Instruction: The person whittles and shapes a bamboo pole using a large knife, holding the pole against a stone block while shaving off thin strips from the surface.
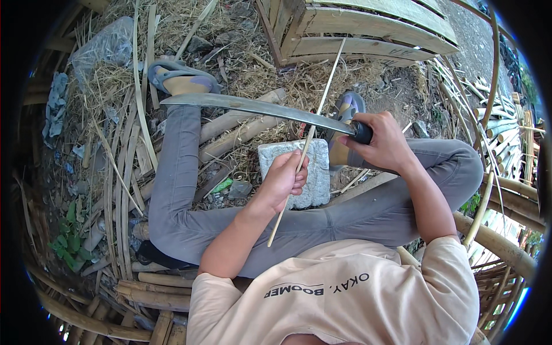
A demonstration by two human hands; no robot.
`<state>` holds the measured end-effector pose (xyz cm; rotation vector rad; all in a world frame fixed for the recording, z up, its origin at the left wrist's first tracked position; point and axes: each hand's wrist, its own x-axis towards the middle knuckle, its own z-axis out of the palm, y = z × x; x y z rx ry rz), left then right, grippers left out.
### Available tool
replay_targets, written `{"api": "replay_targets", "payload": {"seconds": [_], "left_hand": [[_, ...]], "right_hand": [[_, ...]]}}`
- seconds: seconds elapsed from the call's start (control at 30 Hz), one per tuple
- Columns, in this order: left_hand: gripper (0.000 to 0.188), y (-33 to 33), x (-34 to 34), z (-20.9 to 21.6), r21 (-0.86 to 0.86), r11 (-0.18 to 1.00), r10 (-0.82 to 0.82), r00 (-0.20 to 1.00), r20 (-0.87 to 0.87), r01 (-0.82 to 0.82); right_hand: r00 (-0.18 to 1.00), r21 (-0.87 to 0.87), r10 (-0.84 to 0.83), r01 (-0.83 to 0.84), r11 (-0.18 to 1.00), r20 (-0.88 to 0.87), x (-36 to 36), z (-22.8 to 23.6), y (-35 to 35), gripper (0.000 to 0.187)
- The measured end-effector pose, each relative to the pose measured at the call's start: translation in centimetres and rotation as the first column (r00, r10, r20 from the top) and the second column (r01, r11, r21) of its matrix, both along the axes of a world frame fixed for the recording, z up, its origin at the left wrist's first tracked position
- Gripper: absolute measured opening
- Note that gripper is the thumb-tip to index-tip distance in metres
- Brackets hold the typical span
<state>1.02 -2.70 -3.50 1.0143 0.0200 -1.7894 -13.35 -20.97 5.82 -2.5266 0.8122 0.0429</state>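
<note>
My left hand (286,178) is closed round a thin pale bamboo strip (325,95), which slants from near my lap up toward the wooden crate. In my right hand (382,141) is the dark handle of a machete (247,105). Its long curved blade points left and crosses the strip a little above my left hand. Whether blade and strip touch there I cannot tell. Below the crossing, between my legs, sits a whitish stone block (313,187), partly hidden by my left hand and the strip.
A slatted wooden crate (368,26) stands ahead. Bamboo poles (241,138) lie between my legs, and long split strips (123,195) lie at my left. Cut bamboo pieces (506,135) are piled at the far right. Dry shavings and a clear plastic bag (109,46) litter the ground.
</note>
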Motion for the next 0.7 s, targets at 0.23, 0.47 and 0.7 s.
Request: {"api": "replay_targets", "payload": {"seconds": [0.23, 0.47, 0.7], "left_hand": [[0.032, 0.5, -0.4, 1.0, 0.028, 0.987, 0.156, 0.987, -0.031, -0.155], [0.031, 0.5, 0.4, 0.8, -0.032, 0.986, 0.151, 0.967, -0.205, -0.161], [0.03, 0.6, -0.4, 0.5, 0.014, 0.976, 0.217, 0.975, -0.046, -0.216]], "right_hand": [[0.996, 0.064, -0.009, 0.014, 0.998, -0.085, -0.1, 0.0, -0.3, 0.042], [0.998, 0.022, 0.011, -0.013, 1.0, 0.068, 0.1, -2.4, -0.1, 0.031], [0.979, 0.045, -0.012, 0.022, 0.999, -0.202, 2.2, -2.3, -1.5, 0.047]]}}
